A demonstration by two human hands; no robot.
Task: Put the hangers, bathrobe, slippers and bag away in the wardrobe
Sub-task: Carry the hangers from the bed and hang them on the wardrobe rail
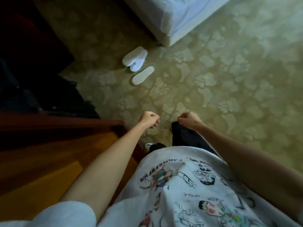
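Floor: green patterned carpet [213, 79] over most of view, wood strip [41, 161] near left. White slippers [137, 64] on carpet, far centre-left: two overlapping, a third just beside, sole up. Bed corner [167, 30] stands on carpet, far centre.

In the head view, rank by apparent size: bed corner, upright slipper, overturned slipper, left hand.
1. Bed corner, largest by far.
2. Upright slipper.
3. Overturned slipper, somewhat smaller.
Left hand looks about slipper-sized, but it is nearer the camera, so unranked.

Head camera looks steeply down
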